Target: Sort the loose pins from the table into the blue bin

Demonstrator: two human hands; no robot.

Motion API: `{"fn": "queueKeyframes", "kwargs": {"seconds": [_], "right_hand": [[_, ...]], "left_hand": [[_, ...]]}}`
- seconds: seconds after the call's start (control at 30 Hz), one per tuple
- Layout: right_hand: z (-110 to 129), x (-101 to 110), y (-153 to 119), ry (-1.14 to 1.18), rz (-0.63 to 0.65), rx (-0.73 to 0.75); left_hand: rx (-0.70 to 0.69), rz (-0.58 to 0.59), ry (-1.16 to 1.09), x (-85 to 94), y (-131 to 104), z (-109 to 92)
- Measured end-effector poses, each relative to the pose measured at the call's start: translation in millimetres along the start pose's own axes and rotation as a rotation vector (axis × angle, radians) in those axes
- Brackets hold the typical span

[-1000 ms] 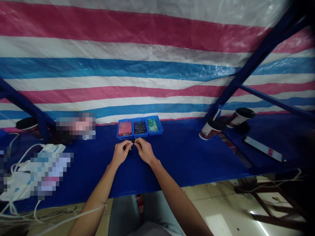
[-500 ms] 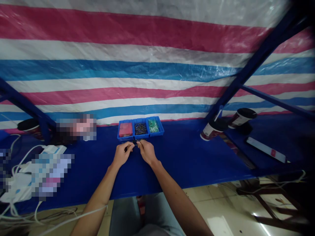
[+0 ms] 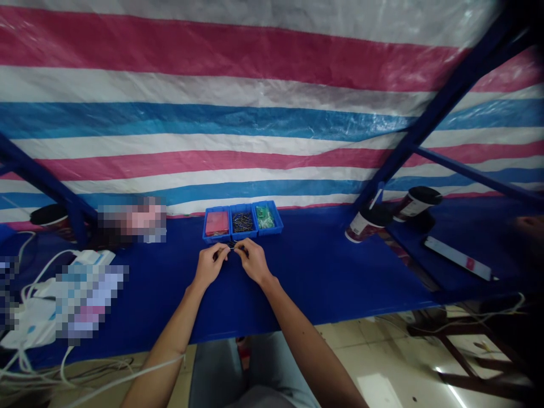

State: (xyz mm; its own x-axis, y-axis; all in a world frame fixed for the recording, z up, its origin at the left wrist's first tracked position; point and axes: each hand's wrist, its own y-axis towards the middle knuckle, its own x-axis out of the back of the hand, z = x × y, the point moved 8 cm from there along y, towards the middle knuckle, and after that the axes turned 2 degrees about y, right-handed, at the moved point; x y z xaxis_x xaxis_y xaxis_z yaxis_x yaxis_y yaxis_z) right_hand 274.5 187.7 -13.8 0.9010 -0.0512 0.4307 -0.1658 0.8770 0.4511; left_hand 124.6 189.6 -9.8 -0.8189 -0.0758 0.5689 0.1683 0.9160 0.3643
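Observation:
Three joined blue bins stand at the back of the blue table. The left bin point(image 3: 204, 231) holds flat pink pieces, the middle bin point(image 3: 244, 234) many small dark metal parts, and the right bin point(image 3: 271, 231) green and clear pieces. Just in front of them, my left hand point(image 3: 209, 265) is closed in a pinch. My right hand point(image 3: 254, 260) pinches close beside it, fingertips almost meeting. A thin, small item shows between the fingertips, too small to name.
Cups point(image 3: 363, 224) stand at the right by a blue frame post, with a white box-like item point(image 3: 459, 258) beyond. White power strips and cables point(image 3: 36, 323) lie at the left. A striped sheet point(image 3: 255, 122) hangs behind the table.
My right hand's fingers have shifted slightly left and up, and my left hand has moved a little left. A blurred dark shape with a skin-toned patch has appeared at the far right edge.

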Motion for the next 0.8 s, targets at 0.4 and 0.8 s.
{"fn": "queueKeyframes", "kwargs": {"seconds": [0.4,0.8], "right_hand": [[-1.8,-0.3,-0.7,-0.091,0.020,-0.019],[1.7,3.3,-0.6,0.054,-0.033,0.014]], "left_hand": [[0.009,0.021,-0.018,-1.7,0.3,0.7],[0.038,-0.013,-0.051,2.9,1.1,3.8]]}}
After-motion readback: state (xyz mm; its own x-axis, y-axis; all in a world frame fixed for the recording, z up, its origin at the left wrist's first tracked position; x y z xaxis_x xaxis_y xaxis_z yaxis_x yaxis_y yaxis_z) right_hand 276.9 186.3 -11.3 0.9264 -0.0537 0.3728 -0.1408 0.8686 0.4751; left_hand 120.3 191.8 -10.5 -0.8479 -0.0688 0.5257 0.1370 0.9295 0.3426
